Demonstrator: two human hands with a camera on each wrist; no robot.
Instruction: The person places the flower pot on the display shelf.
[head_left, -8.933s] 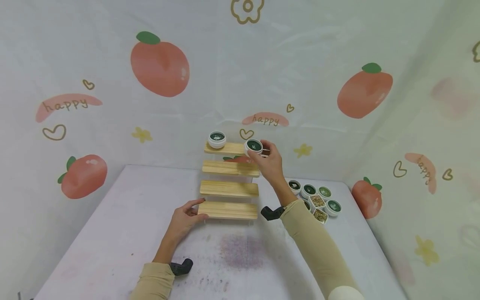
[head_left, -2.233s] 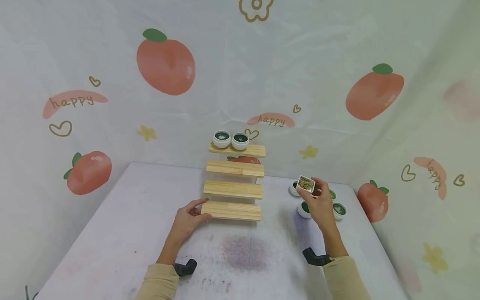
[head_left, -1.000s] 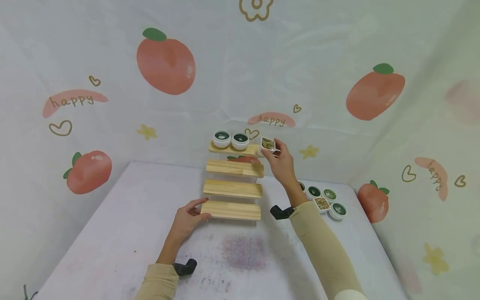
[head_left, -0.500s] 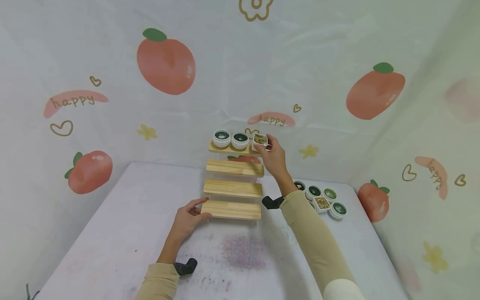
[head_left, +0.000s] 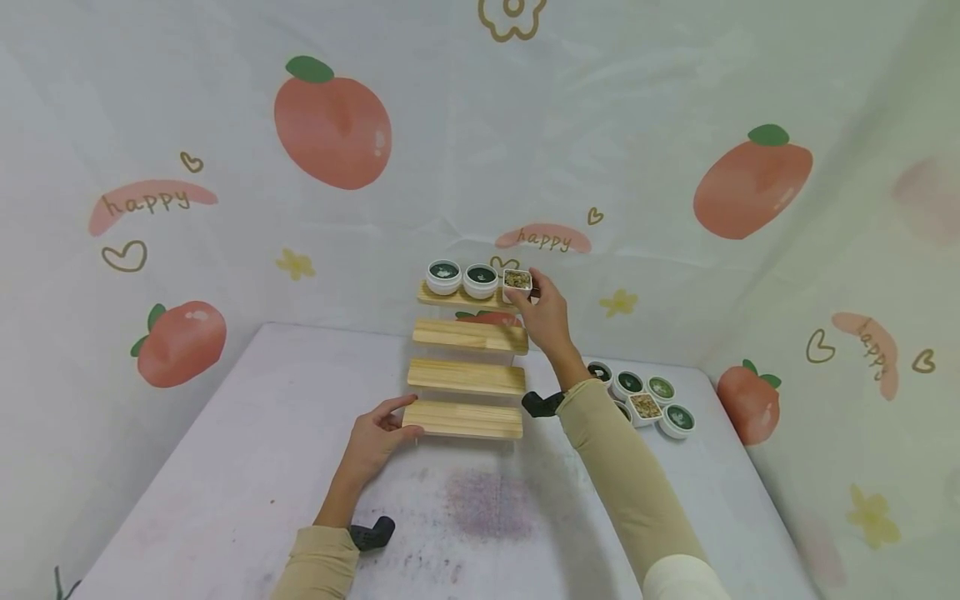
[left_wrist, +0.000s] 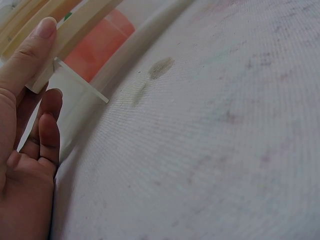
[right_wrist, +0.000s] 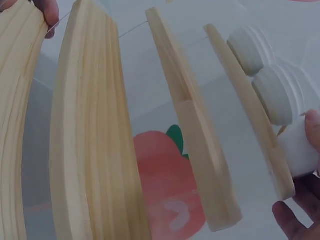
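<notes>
Spreading nearest, the white bench [head_left: 247,467] bears a purplish stain [head_left: 489,504] at six o'clock from the rack [head_left: 466,378]. At eight o'clock, the left hand [head_left: 375,442] pinches the lowest shelf [head_left: 462,421]. Toward three o'clock cluster green-filled round pots [head_left: 629,383] and a tan-filled square pot [head_left: 644,407]. At one o'clock, by the top shelf [head_left: 465,298], the right hand [head_left: 547,317] grips another square pot [head_left: 517,281] of greenish bits, beside two dark-filled pots [head_left: 481,283]. Fruit-printed cloth [head_left: 600,108] hangs behind.
</notes>
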